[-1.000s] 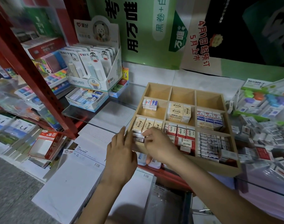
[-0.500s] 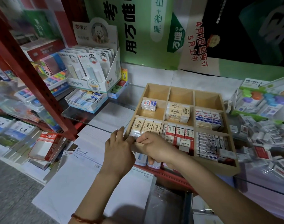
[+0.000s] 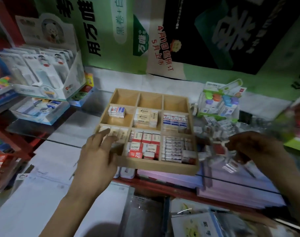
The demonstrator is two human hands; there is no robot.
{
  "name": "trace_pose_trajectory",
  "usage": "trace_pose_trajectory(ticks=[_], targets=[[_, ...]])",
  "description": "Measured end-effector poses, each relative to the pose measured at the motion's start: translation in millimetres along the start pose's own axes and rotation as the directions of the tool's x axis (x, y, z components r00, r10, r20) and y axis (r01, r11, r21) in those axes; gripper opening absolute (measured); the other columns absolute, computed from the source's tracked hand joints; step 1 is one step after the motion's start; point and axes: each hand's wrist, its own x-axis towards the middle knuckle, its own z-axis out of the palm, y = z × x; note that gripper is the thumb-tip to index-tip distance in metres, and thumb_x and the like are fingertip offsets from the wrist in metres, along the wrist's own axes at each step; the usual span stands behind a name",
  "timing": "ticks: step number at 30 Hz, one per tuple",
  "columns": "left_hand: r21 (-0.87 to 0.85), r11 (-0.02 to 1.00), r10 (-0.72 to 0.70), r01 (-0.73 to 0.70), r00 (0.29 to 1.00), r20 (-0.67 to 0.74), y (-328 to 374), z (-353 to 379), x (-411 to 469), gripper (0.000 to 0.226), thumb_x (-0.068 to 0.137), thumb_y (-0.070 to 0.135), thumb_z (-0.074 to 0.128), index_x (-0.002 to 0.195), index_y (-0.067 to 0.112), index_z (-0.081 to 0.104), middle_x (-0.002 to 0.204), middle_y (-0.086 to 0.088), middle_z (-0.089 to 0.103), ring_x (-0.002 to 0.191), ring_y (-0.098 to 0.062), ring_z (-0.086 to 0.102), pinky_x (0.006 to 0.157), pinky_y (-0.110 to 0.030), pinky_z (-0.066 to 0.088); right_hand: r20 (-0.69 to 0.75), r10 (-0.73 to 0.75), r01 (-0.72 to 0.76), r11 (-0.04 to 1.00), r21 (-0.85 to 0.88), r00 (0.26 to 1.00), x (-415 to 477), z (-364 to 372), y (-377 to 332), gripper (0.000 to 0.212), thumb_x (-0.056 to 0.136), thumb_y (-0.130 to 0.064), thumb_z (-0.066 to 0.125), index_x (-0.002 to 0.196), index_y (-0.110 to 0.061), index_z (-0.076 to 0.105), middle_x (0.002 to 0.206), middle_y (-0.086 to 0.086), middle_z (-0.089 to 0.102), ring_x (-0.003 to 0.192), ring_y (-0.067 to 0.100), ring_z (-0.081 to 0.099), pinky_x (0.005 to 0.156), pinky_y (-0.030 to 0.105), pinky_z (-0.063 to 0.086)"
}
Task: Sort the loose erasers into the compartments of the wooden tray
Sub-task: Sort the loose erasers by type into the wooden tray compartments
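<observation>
resting left hand (image 3: 98, 151), grip spread, on wooden tray (image 3: 156, 165) | right hand (image 3: 255, 147) grip: cannot tell | red eraser (image 3: 135, 154) perhaps "28"

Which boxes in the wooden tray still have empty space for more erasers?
The three back compartments are bare. The middle-left compartment has bare floor in front of the blue-and-white erasers. The front-middle compartment and front-right compartment are packed.

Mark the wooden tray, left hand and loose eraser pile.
wooden tray (image 3: 156, 165), head view, bare front wall.
left hand (image 3: 98, 156), head view, back of the hand.
loose eraser pile (image 3: 215, 124), head view, blurred middle of the heap, right of the tray.
</observation>
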Motion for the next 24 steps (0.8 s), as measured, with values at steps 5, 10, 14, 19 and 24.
trace_pose_trajectory(ticks=[5, 10, 14, 19, 24], targets=[[-0.197, 0.946, 0.268, -0.258, 0.963, 0.026, 72, 33, 4, 0.044, 0.084, 0.027, 0.033, 0.111, 0.008, 0.061, 0.121, -0.011, 0.056, 0.114, -0.022, 0.043, 0.099, -0.031, 0.032, -0.179, 0.014, -0.052, 0.976, -0.213, 0.984, 0, -21, 42, 0.029, 0.089, 0.007, 0.051, 0.078, -0.019, 0.061, 0.081, 0.007, 0.066, 0.068, 0.017, 0.061, 0.057, 0.022, 0.045], [-0.241, 0.913, 0.349, -0.33, 0.936, 0.042, 96, 48, -2, 0.039, 0.085, 0.025, 0.035, 0.115, 0.012, 0.058, 0.121, -0.008, 0.055, 0.114, -0.017, 0.04, 0.1, -0.023, 0.026, 0.031, -0.108, 0.111, 0.91, -0.4, 0.994, 2, 18, 44, 0.015, 0.087, -0.003, 0.059, 0.098, -0.006, 0.069, 0.095, 0.009, 0.067, 0.08, 0.014, 0.055, 0.076, 0.027, 0.049], [-0.24, 0.921, 0.331, -0.306, 0.941, 0.069, 88, 44, -10, 0.044, 0.083, 0.027, 0.033, 0.115, 0.011, 0.059, 0.123, -0.007, 0.054, 0.115, -0.016, 0.04, 0.101, -0.024, 0.03, 0.278, -0.206, 0.336, 0.735, -0.589, 0.938, 24, 55, 56, 0.036, 0.082, -0.006, 0.058, 0.118, -0.006, 0.059, 0.126, 0.014, 0.055, 0.118, 0.032, 0.046, 0.098, 0.038, 0.04], [-0.25, 0.951, 0.207, -0.183, 0.976, 0.071, 60, 26, -17, 0.049, 0.082, 0.036, 0.032, 0.116, 0.014, 0.06, 0.126, 0.001, 0.051, 0.118, -0.013, 0.038, 0.102, -0.032, 0.034, 0.32, -0.133, 0.335, 0.585, -0.739, 0.938, 41, 62, 59, 0.03, 0.087, -0.014, 0.052, 0.116, -0.009, 0.058, 0.124, 0.011, 0.054, 0.119, 0.027, 0.043, 0.097, 0.03, 0.03], [-0.28, 0.959, -0.036, 0.031, 0.999, -0.014, 17, 1, -24, 0.03, 0.086, 0.006, 0.057, 0.115, 0.013, 0.059, 0.125, -0.004, 0.052, 0.116, -0.026, 0.047, 0.093, -0.038, 0.041, -0.007, -0.213, 0.204, 0.943, -0.261, 0.977, 46, 47, 20, 0.004, 0.092, -0.01, 0.054, 0.093, -0.006, 0.052, 0.085, 0.008, 0.061, 0.071, 0.018, 0.058, 0.059, 0.019, 0.042]])
